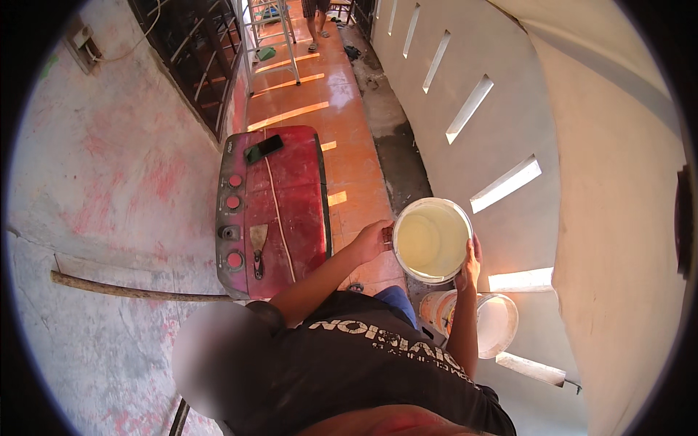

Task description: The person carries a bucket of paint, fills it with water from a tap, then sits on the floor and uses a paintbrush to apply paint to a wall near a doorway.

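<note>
Between both hands a white plastic bucket (432,240) is held up, its mouth facing the camera; pale yellowish liquid or residue shows inside, I cannot tell which. My left hand (374,242) grips the bucket's left side, its fingers partly hidden behind the wall. On the right side, my right hand (469,266) clasps the rim and outer wall. Left of the bucket stands a red twin-tub washing machine (300,201). On its lid lie a putty knife (258,252), a dark smartphone (264,149) and a thin cable (275,201).
Below the bucket, paint-stained buckets (497,326) stand near the slotted wall (507,125). An aluminium stepladder (272,49) stands farther along the orange tiled floor (305,90), with another person (315,22) beyond. A barred window (196,60) lines the left wall.
</note>
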Motion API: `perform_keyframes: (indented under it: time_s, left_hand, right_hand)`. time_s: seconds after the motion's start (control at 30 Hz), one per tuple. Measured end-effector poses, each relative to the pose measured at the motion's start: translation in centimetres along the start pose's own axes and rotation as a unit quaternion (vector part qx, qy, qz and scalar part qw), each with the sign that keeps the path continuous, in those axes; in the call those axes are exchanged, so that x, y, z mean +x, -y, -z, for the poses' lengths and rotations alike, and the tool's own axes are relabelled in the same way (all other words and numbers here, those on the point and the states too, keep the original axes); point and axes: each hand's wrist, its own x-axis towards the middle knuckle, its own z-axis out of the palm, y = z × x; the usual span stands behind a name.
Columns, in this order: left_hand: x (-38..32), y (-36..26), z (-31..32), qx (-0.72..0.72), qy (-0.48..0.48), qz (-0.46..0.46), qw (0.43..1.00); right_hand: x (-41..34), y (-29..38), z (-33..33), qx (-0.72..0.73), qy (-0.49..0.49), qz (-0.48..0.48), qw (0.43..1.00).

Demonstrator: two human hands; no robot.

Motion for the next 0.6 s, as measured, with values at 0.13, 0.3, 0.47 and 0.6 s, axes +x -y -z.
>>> perform_keyframes:
  time_s: [0.13,0.3,0.47,0.6]
  left_hand:
    - [0.9,-1.9,0.0,0.025,0.002,-0.038,0.999]
    - [2.6,-3.7,-0.4,0.218,-0.084,-0.108,0.966]
    - [5.6,-5.5,0.2,0.167,-0.140,-0.136,0.966]
    - [8.2,-6.5,0.4,0.137,-0.170,-0.154,0.964]
  right_hand:
    - [4.3,-0.4,-0.7,-0.035,-0.005,0.007,0.999]
    - [9.9,2.0,-1.4,0.000,-0.026,0.000,1.000]
    - [17.4,3.6,-4.1,0.015,0.009,0.007,1.000]
    - [21.4,4.6,-3.8,-0.023,0.023,-0.014,0.999]
